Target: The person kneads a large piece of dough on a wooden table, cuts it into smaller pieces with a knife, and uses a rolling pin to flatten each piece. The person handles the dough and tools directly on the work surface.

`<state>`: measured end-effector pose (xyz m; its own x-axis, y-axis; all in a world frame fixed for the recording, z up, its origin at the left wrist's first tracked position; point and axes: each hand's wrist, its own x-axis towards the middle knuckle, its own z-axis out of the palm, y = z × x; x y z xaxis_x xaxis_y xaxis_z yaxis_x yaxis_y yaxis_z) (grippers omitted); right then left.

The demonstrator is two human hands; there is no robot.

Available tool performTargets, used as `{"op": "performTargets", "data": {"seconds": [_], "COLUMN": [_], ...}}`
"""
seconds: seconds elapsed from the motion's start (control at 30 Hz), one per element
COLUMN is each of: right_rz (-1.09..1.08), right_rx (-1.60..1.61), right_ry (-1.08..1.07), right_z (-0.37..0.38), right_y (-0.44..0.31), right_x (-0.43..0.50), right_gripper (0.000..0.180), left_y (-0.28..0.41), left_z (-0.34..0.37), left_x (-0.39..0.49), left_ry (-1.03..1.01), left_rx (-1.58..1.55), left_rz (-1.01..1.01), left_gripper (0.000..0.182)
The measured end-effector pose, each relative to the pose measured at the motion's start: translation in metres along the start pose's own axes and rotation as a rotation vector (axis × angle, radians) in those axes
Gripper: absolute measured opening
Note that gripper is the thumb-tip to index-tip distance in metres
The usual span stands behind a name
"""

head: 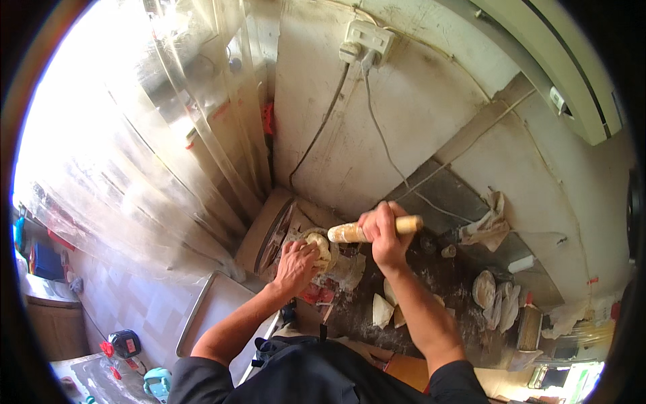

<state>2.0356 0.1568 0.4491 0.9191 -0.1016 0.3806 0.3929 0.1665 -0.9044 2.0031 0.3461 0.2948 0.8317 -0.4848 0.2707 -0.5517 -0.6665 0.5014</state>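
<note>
My left hand [297,265] curls its fingers over the left side of a lump of pale dough [321,247]. The dough sits in a round, flour-crusted opening [333,256], perhaps of a machine, at the corner of a dark worktop. My right hand [384,232] is closed around a thick wooden rod [351,233], like a rolling pin, whose left end is dusted white. That end points at the dough from the right, just beside it. Several pale flat pieces of dough [382,310] lie on the worktop, partly hidden behind my right forearm.
A flour-marked dark worktop [353,323] runs right, holding a bowl-like item [484,289] and a cylindrical container [530,328]. Cables drop from a wall socket [370,40] behind. Plastic strip curtains [202,151] hang at left. A white tray-like panel [222,308] lies by my left arm.
</note>
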Motion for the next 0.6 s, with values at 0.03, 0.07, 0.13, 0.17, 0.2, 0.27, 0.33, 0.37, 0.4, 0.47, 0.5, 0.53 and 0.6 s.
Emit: {"op": "performTargets", "data": {"seconds": [0.03, 0.07, 0.13, 0.17, 0.2, 0.27, 0.33, 0.37, 0.4, 0.47, 0.5, 0.53, 0.6], "right_rz": [0.074, 0.119, 0.178, 0.185, 0.187, 0.221, 0.264, 0.279, 0.29, 0.319, 0.337, 0.345, 0.334], "right_rx": [0.004, 0.064, 0.052, 0.031, -0.032, -0.041, -0.021, -0.031, -0.037, -0.025, -0.035, -0.036, -0.012], "right_ry": [0.015, 0.061, 0.092, 0.095, 0.009, -0.029, -0.055, -0.069, -0.081, -0.112, -0.089, -0.089, -0.048], "right_z": [0.003, 0.006, 0.011, 0.012, 0.011, 0.009, 0.006, 0.006, 0.006, 0.009, 0.01, 0.011, 0.013], "right_y": [0.002, 0.005, 0.014, 0.019, 0.022, 0.032, 0.04, 0.043, 0.047, 0.055, 0.058, 0.06, 0.064], "right_x": [0.005, 0.01, 0.014, 0.016, 0.019, 0.023, 0.034, 0.035, 0.039, 0.043, 0.043, 0.045, 0.046], "right_gripper": [0.036, 0.038, 0.039, 0.039, 0.04, 0.04, 0.04, 0.041, 0.041, 0.041, 0.041, 0.041, 0.039], "left_y": [-0.001, -0.002, -0.003, -0.003, -0.004, -0.005, -0.006, -0.007, -0.01, -0.012, -0.013, -0.014, -0.012], "left_z": [0.0, 0.001, 0.001, 0.001, 0.001, 0.001, 0.002, 0.002, 0.003, 0.004, 0.005, 0.006, 0.006], "left_x": [0.001, 0.002, 0.003, 0.003, 0.003, 0.004, 0.006, 0.007, 0.009, 0.01, 0.01, 0.011, 0.011], "left_ry": [0.007, -0.001, 0.015, 0.048, 0.07, 0.024, 0.025, 0.028, 0.006, -0.001, -0.027, -0.026, -0.011], "left_rx": [-0.015, -0.039, -0.085, -0.109, -0.129, -0.172, -0.172, -0.213, -0.186, -0.153, -0.156, -0.162, -0.17], "left_rz": [0.019, 0.021, 0.021, 0.013, -0.012, -0.034, -0.022, -0.029, -0.023, -0.011, -0.02, -0.019, -0.004], "left_gripper": [0.046, 0.047, 0.05, 0.052, 0.054, 0.059, 0.056, 0.055, 0.055, 0.054, 0.053, 0.053, 0.051]}}
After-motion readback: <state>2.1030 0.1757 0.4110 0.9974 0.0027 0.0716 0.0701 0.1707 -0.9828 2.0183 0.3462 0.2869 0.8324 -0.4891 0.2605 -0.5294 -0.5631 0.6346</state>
